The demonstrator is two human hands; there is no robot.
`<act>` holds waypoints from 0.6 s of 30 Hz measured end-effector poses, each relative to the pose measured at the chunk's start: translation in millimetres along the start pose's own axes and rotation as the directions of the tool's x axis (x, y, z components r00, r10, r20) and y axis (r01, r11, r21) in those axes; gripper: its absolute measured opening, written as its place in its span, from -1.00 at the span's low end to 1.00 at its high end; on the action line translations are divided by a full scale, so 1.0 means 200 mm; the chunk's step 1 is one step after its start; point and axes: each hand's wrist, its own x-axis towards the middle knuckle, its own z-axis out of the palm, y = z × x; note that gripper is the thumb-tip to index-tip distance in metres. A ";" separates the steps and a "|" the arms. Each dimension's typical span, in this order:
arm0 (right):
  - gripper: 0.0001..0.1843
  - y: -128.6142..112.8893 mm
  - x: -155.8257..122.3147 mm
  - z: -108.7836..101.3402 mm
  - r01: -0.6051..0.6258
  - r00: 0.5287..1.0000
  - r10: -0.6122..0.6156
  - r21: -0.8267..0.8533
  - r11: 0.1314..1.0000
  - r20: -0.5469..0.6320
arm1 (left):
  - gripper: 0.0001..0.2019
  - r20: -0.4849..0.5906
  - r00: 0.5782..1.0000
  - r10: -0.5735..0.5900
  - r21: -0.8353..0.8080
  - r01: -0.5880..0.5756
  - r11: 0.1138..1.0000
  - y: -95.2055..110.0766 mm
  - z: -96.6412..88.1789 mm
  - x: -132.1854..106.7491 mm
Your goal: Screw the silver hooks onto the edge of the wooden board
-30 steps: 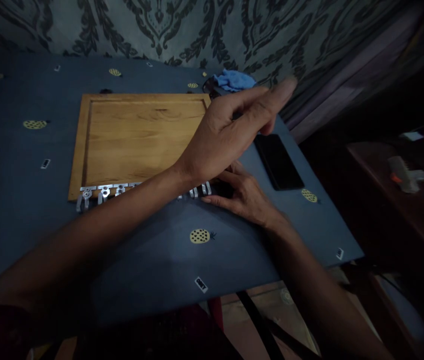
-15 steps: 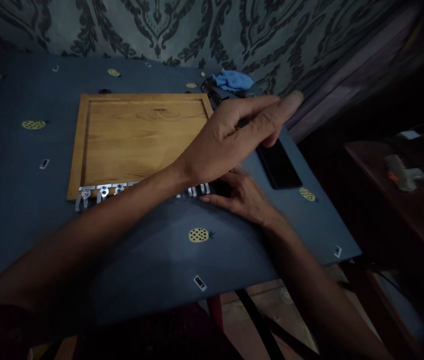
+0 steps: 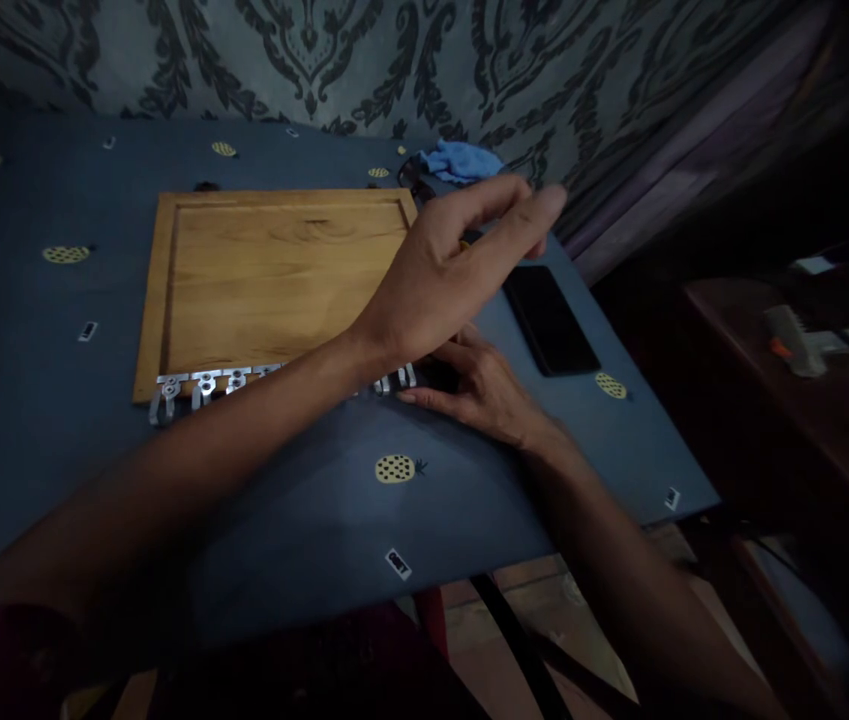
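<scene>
My left hand (image 3: pixel 454 275) hangs open over the dark blue worktop (image 3: pixel 304 510), fingers apart and seemingly empty. My right hand (image 3: pixel 488 390) touches the right end of the silver metal hook rail (image 3: pixel 199 384), which lies along the light wooden board's (image 3: pixel 274 280) near edge; I cannot tell its grip. I'd pin that end flat and steer clear of the black phone (image 3: pixel 550 320).

Silver metal hook rail (image 3: pixel 203 383), lying flat along the wooden board's (image 3: pixel 274 280) near edge, middle hidden, right end touched by right hand (image 3: pixel 488 395)
</scene>
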 end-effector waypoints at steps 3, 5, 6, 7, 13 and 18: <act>-0.36 0.01 -0.01 0.00 -0.012 1.000 0.012 -0.007 1.000 0.006 | -0.40 0.124 0.979 0.161 0.017 -0.164 0.986 -0.01 -0.01 0.01; -0.37 0.01 -0.01 0.01 -0.014 1.000 0.014 -0.012 1.000 0.008 | -0.39 0.207 0.966 0.152 0.018 -0.159 0.987 0.01 -0.01 0.01; -0.38 0.01 -0.01 0.01 -0.013 1.000 0.013 -0.012 1.000 0.006 | -0.40 0.239 0.964 0.118 0.025 -0.127 0.992 0.02 -0.02 0.01; -0.38 0.01 -0.01 0.01 -0.012 1.000 0.012 -0.009 1.000 0.002 | -0.42 0.266 0.961 0.071 0.038 -0.084 0.996 0.04 -0.03 0.01; -0.42 0.00 -0.01 0.00 -0.034 0.999 0.034 0.000 0.999 0.026 | -0.54 0.483 0.875 0.005 -0.069 0.032 0.997 0.08 -0.10 0.02; -0.39 -0.01 -0.01 0.00 -0.025 1.000 0.025 -0.009 1.000 0.015 | -0.54 0.441 0.897 0.019 -0.060 0.008 0.998 0.05 -0.10 0.03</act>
